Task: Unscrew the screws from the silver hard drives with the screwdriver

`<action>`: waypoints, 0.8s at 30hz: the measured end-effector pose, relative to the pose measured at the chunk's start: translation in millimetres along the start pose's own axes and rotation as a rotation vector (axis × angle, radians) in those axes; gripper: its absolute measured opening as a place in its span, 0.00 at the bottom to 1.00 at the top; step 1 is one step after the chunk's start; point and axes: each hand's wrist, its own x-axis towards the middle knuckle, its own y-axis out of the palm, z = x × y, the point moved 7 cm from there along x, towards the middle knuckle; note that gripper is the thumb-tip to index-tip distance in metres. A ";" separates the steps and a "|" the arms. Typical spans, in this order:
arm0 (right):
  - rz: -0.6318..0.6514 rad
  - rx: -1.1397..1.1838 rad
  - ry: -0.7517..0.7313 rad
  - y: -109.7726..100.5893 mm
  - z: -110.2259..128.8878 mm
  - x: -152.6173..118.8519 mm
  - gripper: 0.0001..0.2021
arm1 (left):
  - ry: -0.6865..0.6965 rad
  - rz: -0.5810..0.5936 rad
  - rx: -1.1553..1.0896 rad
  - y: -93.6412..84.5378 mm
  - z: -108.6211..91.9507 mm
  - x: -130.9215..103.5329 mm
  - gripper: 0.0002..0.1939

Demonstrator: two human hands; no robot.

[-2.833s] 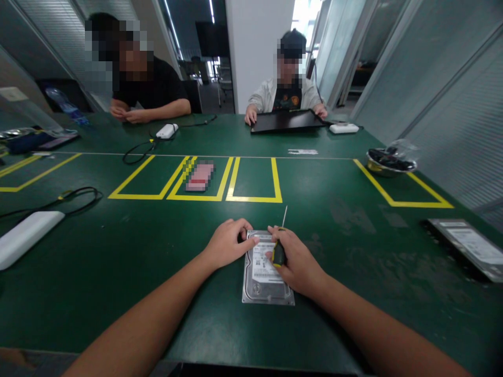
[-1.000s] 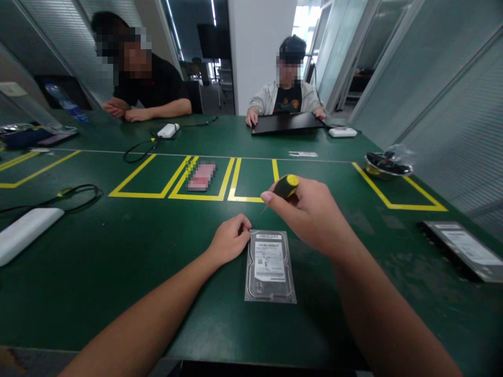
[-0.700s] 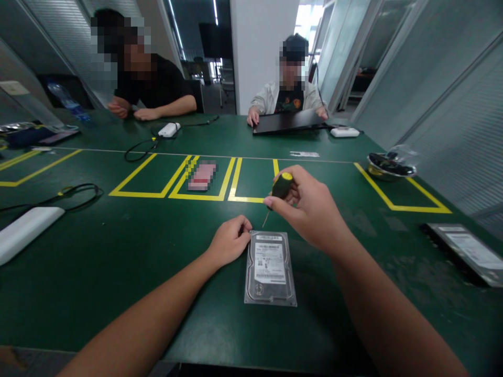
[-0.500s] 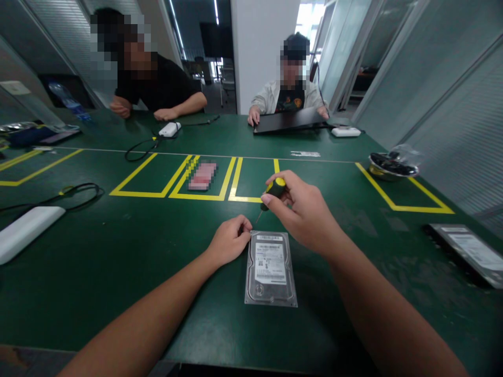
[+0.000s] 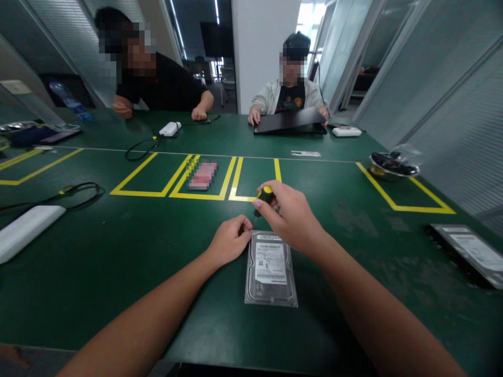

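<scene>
A silver hard drive [image 5: 271, 267] lies flat on the green table, label side up. In my right hand [image 5: 293, 209], closed around its handle, is a yellow-and-black screwdriver [image 5: 266, 195]. Its thin shaft slants down, with the tip by the drive's upper left corner. My left hand [image 5: 230, 240] rests at that same corner, thumb and fingers pinched together against the edge. What the pinch holds, if anything, is too small to make out.
A second hard drive [image 5: 471, 254] lies at the right. A metal bowl [image 5: 395, 166] with dark items stands behind it. Yellow tape [image 5: 198, 197] marks the table, around a pink blurred object [image 5: 203, 175]. A white power bank [image 5: 31, 230] is left. Two people sit opposite, one holding a black panel [image 5: 291, 121].
My right hand has moved left and slightly down, bringing the screwdriver more upright and its tip closer to the drive's corner. My left hand and the drive stay put.
</scene>
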 end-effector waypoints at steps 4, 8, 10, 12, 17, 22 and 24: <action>-0.007 -0.001 0.008 3.8 -2.7 -0.3 0.11 | 0.009 0.004 0.001 -0.2 -1.3 -0.5 0.03; -0.001 -0.010 0.012 5.4 -3.1 -0.8 0.11 | 0.014 0.001 0.005 -0.7 -2.1 -0.5 0.03; 0.003 -0.010 0.014 5.5 -3.1 -1.0 0.11 | 0.015 0.000 0.007 -0.6 -2.0 -0.4 0.03; 0.004 -0.007 0.017 5.3 -3.4 -1.0 0.11 | 0.015 0.003 0.010 -0.4 -2.0 -0.3 0.03; 0.012 -0.009 0.021 6.6 -4.3 -1.1 0.11 | 0.019 0.002 0.017 -1.6 -4.2 -0.3 0.03; 0.023 -0.018 0.029 8.7 -4.5 -0.6 0.10 | 0.019 0.007 0.014 -2.2 -5.1 0.2 0.03; 0.024 -0.017 0.032 8.6 -5.0 -0.1 0.10 | 0.021 0.006 0.013 -2.0 -4.8 -0.2 0.04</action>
